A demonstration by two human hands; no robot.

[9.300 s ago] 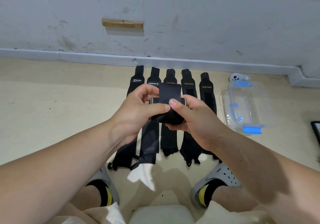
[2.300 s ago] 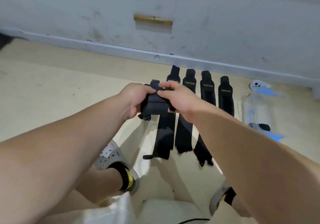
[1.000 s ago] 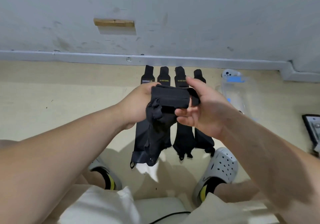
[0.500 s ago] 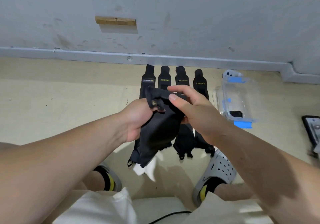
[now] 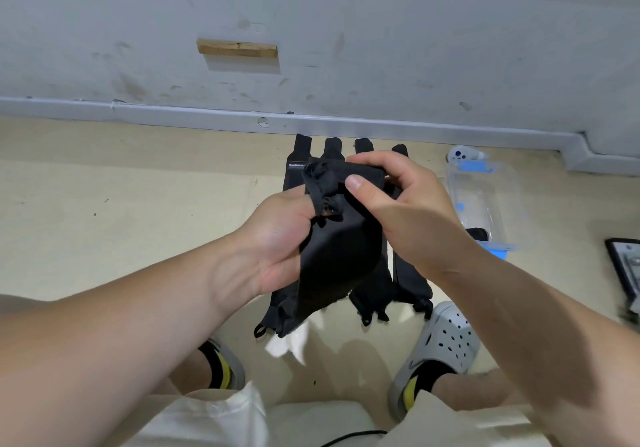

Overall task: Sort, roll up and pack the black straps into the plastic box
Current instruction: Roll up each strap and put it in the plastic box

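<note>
Presently, the left hand [image 5: 277, 242] grips the limp black fabric strap [image 5: 339, 259] at mid-length, fingers curled round it, while the right hand [image 5: 405, 218] pinches its bunched upper end, above four flat black straps [image 5: 410, 273] laid side by side on the beige floor [image 5: 138, 204], near the clear plastic box with blue latches [image 5: 481, 197].

A small wooden block [image 5: 237, 48] is sitting on the grey wall [image 5: 415, 31] in the upper middle of the frame. A white controller [image 5: 462, 154] is lying at the upper right, by the baseboard [image 5: 173, 114]. A grey clog [image 5: 440, 346] is standing at the lower right on the beige floor [image 5: 104, 204], with a white paper scrap [image 5: 289, 344] lying to its left.
</note>
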